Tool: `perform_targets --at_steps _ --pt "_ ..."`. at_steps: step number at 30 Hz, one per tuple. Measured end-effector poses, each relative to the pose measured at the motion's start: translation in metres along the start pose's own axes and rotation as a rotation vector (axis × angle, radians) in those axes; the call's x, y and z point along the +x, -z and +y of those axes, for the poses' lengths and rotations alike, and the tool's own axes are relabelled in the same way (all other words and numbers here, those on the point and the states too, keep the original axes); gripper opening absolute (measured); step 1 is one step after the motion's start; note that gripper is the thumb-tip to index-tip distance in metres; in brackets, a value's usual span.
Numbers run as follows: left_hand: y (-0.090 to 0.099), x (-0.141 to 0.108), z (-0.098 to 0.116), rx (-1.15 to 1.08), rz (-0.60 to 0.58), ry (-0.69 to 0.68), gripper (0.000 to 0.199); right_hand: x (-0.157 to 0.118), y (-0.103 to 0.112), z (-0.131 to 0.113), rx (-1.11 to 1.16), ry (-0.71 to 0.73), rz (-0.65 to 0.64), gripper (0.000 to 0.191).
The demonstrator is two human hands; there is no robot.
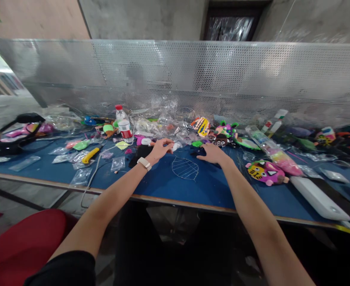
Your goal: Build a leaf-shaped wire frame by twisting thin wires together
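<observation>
My left hand (163,149), with a pale watch band (144,163) on the wrist, is over the table with its fingers loosely bent and apart. Its fingertips are beside a small white lump (177,146); contact is unclear. My right hand (212,154) reaches over the table with thumb and fingers apart, next to a green leaf-shaped piece (197,143) and a dark piece partly under the fingers. Between and below both hands lies a leaf-shaped outline (185,168) in thin pale strands, with crossing lines inside. A black item (140,155) lies partly behind my left wrist.
A water bottle (124,125) stands behind the left hand. A yellow cutter (90,155) and plastic bags lie left. Colourful figures, one a pink animal face (267,172), a clear tube (273,153) and a white power bank (319,198) lie right. A perforated metal screen (175,71) rises behind.
</observation>
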State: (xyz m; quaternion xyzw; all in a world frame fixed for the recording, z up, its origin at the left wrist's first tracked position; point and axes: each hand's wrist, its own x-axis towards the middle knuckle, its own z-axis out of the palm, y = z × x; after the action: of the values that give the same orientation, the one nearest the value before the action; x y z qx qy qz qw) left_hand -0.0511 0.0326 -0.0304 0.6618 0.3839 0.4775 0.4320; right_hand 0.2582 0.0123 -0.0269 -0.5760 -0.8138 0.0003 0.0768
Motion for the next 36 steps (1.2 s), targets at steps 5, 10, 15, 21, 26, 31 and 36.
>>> perform_targets --at_steps 5,10,15,21,26,31,36 --pt "-0.001 -0.004 0.008 0.067 -0.06 -0.071 0.018 0.002 -0.005 0.004 0.092 0.009 0.016 0.05" --pt "-0.001 -0.011 0.016 0.323 -0.101 -0.28 0.017 0.002 -0.001 -0.008 0.18 0.108 0.168 0.041" --pt "-0.005 -0.015 0.02 0.472 -0.154 -0.462 0.012 0.002 0.003 -0.052 0.548 0.343 0.364 0.033" --pt "-0.007 -0.015 0.015 0.422 -0.207 -0.428 0.009 0.002 0.0 -0.088 0.72 0.301 0.433 0.023" --pt "-0.01 -0.016 0.018 0.358 -0.144 -0.39 0.011 0.002 -0.002 -0.088 0.867 0.23 0.461 0.025" --pt "-0.013 -0.013 0.022 0.115 -0.029 -0.313 0.021 0.009 -0.005 -0.086 1.202 0.025 0.448 0.035" --pt "-0.012 -0.006 0.017 -0.182 0.137 -0.162 0.036 0.016 -0.01 -0.084 1.47 -0.21 0.446 0.054"
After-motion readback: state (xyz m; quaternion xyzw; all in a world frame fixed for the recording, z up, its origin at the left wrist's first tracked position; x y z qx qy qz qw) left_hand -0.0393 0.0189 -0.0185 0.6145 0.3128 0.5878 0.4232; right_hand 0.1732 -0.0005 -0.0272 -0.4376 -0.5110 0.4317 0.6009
